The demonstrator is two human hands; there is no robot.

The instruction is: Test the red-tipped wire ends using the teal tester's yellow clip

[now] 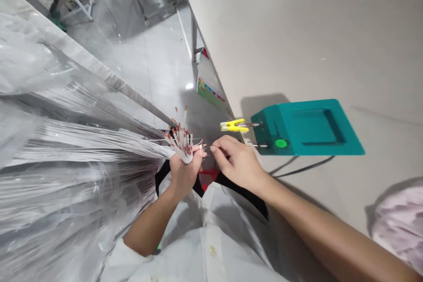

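My left hand (185,172) is wrapped around a bundle of thin white wires (181,145), whose reddish-brown tips fan upward. A few wire ends stick out sideways between its thumb and forefinger. Close to these ends, my right hand (236,158) is closed in a pinch; whatever lies between its fingertips is too small to make out. Just beyond the right hand, a teal device (317,125) with a green button (281,143) sits on the table. A yellow clip (234,125) is on one of the metal prongs at its left end.
Long white wires (99,141), partly under clear plastic, hang along a rail (109,77) at left. The pale table (313,39) fills the right side, with a dark cable (304,167) and pink cloth (401,224) on it. A printed box (211,83) stands below the table's edge.
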